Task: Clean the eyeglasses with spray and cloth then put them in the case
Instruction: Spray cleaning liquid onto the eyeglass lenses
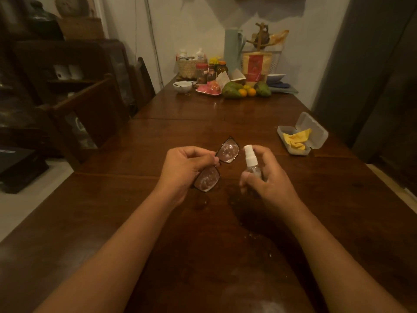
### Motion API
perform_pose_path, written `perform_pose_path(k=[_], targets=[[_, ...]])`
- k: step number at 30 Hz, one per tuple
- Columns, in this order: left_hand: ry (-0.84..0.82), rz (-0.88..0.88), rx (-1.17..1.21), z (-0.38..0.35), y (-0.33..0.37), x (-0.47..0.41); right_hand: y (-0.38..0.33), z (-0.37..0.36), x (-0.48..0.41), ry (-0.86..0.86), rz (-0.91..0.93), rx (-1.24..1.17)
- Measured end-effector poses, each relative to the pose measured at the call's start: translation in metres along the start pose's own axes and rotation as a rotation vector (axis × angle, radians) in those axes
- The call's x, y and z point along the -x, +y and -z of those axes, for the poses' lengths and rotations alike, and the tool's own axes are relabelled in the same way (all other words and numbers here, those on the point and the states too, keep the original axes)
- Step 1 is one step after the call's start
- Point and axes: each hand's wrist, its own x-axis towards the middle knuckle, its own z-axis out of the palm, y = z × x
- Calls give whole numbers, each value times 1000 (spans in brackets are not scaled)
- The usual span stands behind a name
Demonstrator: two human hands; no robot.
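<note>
Both lenses of the eyeglasses [226, 151] look wet and streaked. The left hand [187, 168] pinches them at the bridge, fingers curled, just above the counter [203, 245]. The right hand [270, 179] is wrapped round the small spray bottle [250, 159], which stands at three o'clock from the glasses. The open case [314, 129] lies out at two o'clock, well apart, with the yellow cloth [295, 138] inside. I'd worry about damp fingers slipping on the frame, or more spray overshooting onto wood already dotted with droplets.
</note>
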Motion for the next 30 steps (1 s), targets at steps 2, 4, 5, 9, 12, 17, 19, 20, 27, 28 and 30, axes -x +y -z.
perform_pose_path(k=[2, 4, 5, 9, 12, 17, 19, 20, 27, 28, 30], targets=[[0, -53, -66, 2, -1, -1, 6, 3, -4, 6, -46, 20], [7, -111, -171, 4, -3, -2, 12, 7, -7, -8, -90, 55], [10, -133, -228, 4, -5, -2, 14, 9, -8, -12, -109, 72], [7, -163, -353, 7, -11, -5, 24, 17, -9, 28, -160, 94], [-4, -146, -366, 10, -16, -6, 30, 20, -11, 78, -192, 58], [-24, -147, -462, 13, -23, -11, 37, 17, -17, 106, -173, 53], [-39, -165, -508, 13, -26, -12, 40, 16, -20, 116, -155, 60], [-51, -178, -529, 13, -27, -12, 42, 15, -21, 125, -150, 63], [-88, -218, -594, 14, -31, -12, 56, 16, -38, 135, -152, 164], [-88, -222, -589, 14, -32, -12, 58, 17, -42, 128, -156, 178], [-84, -227, -588, 14, -34, -13, 61, 17, -50, 119, -165, 201]])
